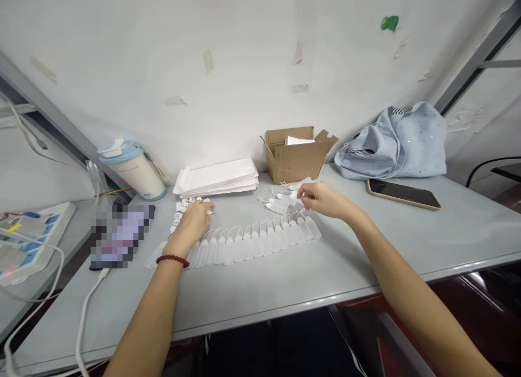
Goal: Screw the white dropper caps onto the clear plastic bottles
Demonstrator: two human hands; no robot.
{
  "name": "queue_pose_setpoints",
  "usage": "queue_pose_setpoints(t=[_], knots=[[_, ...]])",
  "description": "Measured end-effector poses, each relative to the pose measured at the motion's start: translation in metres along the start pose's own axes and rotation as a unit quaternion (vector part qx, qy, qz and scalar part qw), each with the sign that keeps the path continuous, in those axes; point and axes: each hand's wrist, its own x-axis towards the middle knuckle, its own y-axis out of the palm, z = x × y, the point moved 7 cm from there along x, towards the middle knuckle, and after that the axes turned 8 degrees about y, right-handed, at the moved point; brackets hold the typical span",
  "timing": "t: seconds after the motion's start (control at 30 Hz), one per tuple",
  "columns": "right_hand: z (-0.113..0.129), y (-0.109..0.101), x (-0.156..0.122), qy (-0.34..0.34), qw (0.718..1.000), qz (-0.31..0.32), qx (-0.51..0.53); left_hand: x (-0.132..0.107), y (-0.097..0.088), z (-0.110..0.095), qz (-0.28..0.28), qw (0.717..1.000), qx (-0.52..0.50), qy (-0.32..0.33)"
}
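A row of several small white squeeze bottles (pixel 260 239) lies side by side across the grey table (pixel 285 282). My left hand (pixel 191 225), with a red bead bracelet on the wrist, rests over the row's left end beside a cluster of small white caps (pixel 184 206); its fingers are curled, and what they hold is hidden. My right hand (pixel 321 199) is above the row's right end, fingers pinched on a small white cap. A few loose bottles (pixel 279 203) lie just left of it.
A stack of white paper bags (pixel 217 177) and an open cardboard box (pixel 296 154) stand at the back. A phone (pixel 402 194) and a blue cloth bag (pixel 394 143) lie right. A lidded cup (pixel 132 169), a blurred device (pixel 122 234), a power strip (pixel 28 241) and cables sit left.
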Motion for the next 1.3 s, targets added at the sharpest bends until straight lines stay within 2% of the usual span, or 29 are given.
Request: queue_pose_setpoints(t=[0.1,0.2,0.33,0.5,0.63,0.73,0.87,0.97,1.07,1.17,1.3], knots=[[-0.013,0.006,-0.003,0.054,0.993,0.096,-0.034,0.001,0.004,-0.004,0.003,1.0,0.004,0.02],[-0.024,0.008,-0.009,0.097,0.98,0.165,-0.046,0.001,0.006,-0.009,0.003,0.999,-0.003,0.04],[-0.028,0.015,-0.019,0.138,0.956,0.254,-0.042,0.002,0.005,-0.013,-0.01,0.999,-0.018,0.046],[-0.021,0.023,-0.025,0.17,0.939,0.291,-0.063,0.002,-0.003,-0.023,-0.04,0.996,-0.063,0.055],[-0.028,0.025,-0.026,0.2,0.924,0.311,-0.093,0.002,-0.014,-0.045,-0.089,0.986,-0.117,0.08],[-0.036,0.016,-0.025,0.192,0.928,0.307,-0.09,-0.001,-0.022,-0.065,-0.126,0.975,-0.15,0.108],[-0.036,-0.005,-0.022,0.127,0.958,0.255,-0.008,-0.008,-0.032,-0.086,-0.158,0.961,-0.186,0.134],[-0.025,-0.014,-0.02,0.077,0.971,0.21,0.084,-0.012,-0.036,-0.098,-0.155,0.952,-0.217,0.148],[-0.009,-0.007,-0.018,0.046,0.966,0.197,0.161,-0.013,-0.034,-0.106,-0.128,0.941,-0.284,0.132],[0.014,0.006,-0.016,-0.015,0.951,0.177,0.251,-0.012,-0.024,-0.111,-0.081,0.905,-0.408,0.085],[0.041,0.023,-0.018,-0.09,0.919,0.165,0.347,-0.013,-0.01,-0.121,-0.03,0.831,-0.554,0.037]])
